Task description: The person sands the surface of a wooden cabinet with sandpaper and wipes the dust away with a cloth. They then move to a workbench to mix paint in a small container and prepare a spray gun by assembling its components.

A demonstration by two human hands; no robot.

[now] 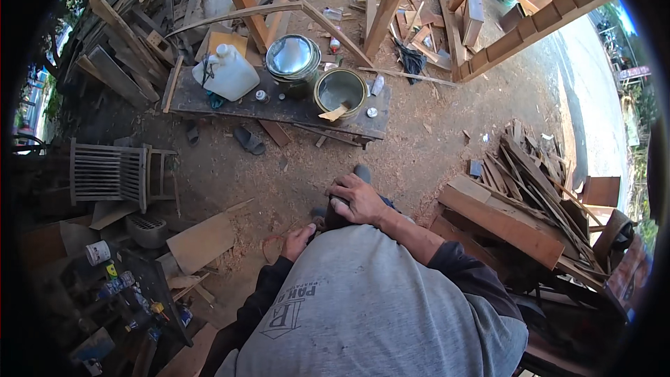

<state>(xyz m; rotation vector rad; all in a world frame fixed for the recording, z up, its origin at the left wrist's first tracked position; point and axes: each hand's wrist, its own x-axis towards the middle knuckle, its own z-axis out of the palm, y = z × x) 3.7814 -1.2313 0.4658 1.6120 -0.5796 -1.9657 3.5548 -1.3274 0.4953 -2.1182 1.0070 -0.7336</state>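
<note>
At waist level in front of my grey-shirted body, my right hand (352, 199) is closed over a dark object (338, 216), mostly hidden by the fingers and shirt, so I cannot make out what it is. My left hand (300, 241) is lower and to the left, curled beside that object; what lies under its fingers is hidden. My feet, in grey footwear (361, 173), show beyond my hands on the shaving-strewn dirt.
Ahead, a low bench (195, 105) bears a white jug (227, 77), cans (338, 94) and small bottles. Timber frames (391, 7) stand behind it. A slatted wooden piece (105, 171), loose sandals (248, 139) and a cluttered dark stand (167, 321) are left; piled boards (499, 223) are right.
</note>
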